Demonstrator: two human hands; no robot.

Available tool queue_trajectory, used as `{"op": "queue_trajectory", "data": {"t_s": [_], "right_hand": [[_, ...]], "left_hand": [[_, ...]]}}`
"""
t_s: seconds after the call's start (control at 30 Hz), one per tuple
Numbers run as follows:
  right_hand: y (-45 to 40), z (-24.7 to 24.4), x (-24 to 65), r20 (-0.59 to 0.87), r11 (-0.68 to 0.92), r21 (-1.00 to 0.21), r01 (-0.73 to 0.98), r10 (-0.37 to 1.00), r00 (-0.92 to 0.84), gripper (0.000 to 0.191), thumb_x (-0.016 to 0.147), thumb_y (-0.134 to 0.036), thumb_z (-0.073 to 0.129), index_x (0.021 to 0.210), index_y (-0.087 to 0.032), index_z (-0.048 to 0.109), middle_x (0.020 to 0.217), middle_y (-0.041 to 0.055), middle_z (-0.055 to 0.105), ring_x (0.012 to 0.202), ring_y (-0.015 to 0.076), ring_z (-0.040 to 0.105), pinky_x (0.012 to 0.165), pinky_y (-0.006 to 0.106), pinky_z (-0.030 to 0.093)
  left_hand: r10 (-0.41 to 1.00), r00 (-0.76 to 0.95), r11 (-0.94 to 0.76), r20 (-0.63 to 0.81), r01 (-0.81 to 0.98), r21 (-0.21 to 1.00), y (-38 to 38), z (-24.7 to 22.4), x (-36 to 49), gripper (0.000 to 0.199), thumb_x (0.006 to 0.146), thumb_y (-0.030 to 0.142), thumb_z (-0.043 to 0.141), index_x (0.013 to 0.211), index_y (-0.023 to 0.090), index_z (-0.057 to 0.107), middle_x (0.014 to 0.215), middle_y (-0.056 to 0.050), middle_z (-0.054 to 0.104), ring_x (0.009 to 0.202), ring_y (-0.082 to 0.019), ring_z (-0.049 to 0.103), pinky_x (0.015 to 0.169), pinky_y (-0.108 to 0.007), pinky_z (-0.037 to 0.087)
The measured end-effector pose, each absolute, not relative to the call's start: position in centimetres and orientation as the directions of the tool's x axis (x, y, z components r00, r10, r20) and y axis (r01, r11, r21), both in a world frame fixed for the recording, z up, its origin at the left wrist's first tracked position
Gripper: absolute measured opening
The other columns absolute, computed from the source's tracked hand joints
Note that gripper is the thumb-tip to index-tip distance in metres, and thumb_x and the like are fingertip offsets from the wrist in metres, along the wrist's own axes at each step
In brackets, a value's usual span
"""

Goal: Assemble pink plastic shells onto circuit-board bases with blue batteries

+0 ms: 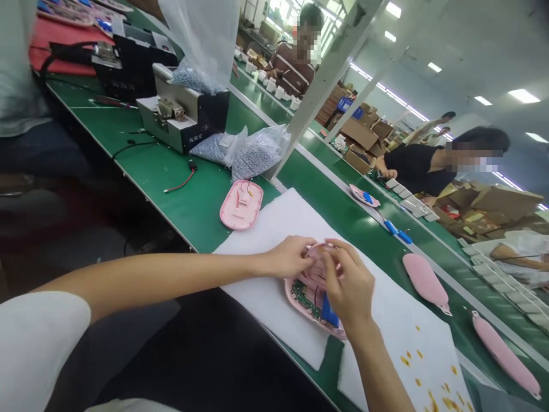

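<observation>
At lower centre, left hand (288, 258) and right hand (352, 281) pinch a pink part (316, 271) from opposite sides, apparently steadying it.

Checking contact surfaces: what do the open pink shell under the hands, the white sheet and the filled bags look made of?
Open pink shell: likely moulded plastic, smooth; uniform colour, rounded rim.
White sheet: matte, perhaps foam or padding; no glare, but texture is unclear.
Filled bags: probably thin plastic film, glossy; see-through and creased, with small grey, metallic-looking pieces inside.
</observation>
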State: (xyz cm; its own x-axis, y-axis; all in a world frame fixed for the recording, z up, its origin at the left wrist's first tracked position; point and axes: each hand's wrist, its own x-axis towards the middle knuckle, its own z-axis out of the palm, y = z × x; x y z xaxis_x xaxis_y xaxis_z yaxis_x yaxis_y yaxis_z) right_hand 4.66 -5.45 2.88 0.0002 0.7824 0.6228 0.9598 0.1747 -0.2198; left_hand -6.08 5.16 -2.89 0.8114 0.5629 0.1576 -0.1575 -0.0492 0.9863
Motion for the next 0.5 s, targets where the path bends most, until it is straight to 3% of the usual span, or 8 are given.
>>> {"op": "queue_trajectory", "data": {"t_s": [0.07,0.13,0.33,0.4,0.5], "right_hand": [[-5.9,2.5,4.5,0.675,0.26,-0.235,0.937,0.737,-0.035,0.013,0.094,-0.017,0.053,0.087,-0.021,0.063,0.111,0.0073,0.069,0.089,0.0177,0.066,0.067,0.028,0.048],[-6.1,2.4,4.4,0.618,0.306,-0.294,0.906,0.783,-0.064,0.014,0.094,-0.018,0.052,0.087,-0.021,0.064,0.108,0.0075,0.069,0.095,0.0192,0.066,0.072,0.029,0.049],[-5.3,2.8,7.0,0.338,0.101,-0.483,0.869,0.938,0.079,0.025,0.095,-0.033,0.052,0.078,-0.02,0.066,0.075,0.0014,0.066,0.066,0.0146,0.059,0.061,0.026,0.044],[-5.2,3.4,7.9,0.287,0.082,-0.449,0.89,0.956,0.057,0.028,0.095,-0.037,0.052,0.078,-0.02,0.067,0.07,0.0,0.061,0.061,0.0132,0.054,0.059,0.025,0.04],[-5.0,4.3,8.6,0.263,0.082,-0.29,0.954,0.965,-0.003,0.034,0.095,-0.04,0.05,0.072,-0.02,0.064,0.064,-0.0013,0.052,0.056,0.0118,0.046,0.058,0.026,0.035]], "left_hand": [[0.565,0.815,-0.024,0.132,-0.144,0.989,5.1,-2.7,-6.3,0.01,0.075,0.017,0.055,0.084,0.013,0.058,0.068,0.001,0.055,0.06,-0.011,0.05,0.051,-0.02,0.037],[0.556,0.822,-0.014,0.126,-0.142,0.99,5.1,-2.5,-6.5,0.008,0.072,0.018,0.059,0.077,0.014,0.055,0.067,0.002,0.053,0.059,-0.011,0.049,0.05,-0.019,0.036],[0.582,0.792,-0.127,0.185,-0.137,0.982,5.1,-2.4,-6.4,0.006,0.074,0.012,0.054,0.078,0.014,0.058,0.068,0.002,0.057,0.061,-0.011,0.051,0.052,-0.02,0.035],[0.563,0.803,-0.132,0.192,-0.142,0.981,5.1,-2.4,-6.3,0.008,0.074,0.011,0.053,0.079,0.014,0.059,0.07,0.002,0.059,0.062,-0.011,0.052,0.053,-0.02,0.037],[0.556,0.811,-0.13,0.182,-0.131,0.983,5.1,-2.3,-6.5,0.01,0.075,0.01,0.053,0.081,0.013,0.06,0.071,0.002,0.059,0.06,-0.01,0.052,0.053,-0.019,0.038]]}}
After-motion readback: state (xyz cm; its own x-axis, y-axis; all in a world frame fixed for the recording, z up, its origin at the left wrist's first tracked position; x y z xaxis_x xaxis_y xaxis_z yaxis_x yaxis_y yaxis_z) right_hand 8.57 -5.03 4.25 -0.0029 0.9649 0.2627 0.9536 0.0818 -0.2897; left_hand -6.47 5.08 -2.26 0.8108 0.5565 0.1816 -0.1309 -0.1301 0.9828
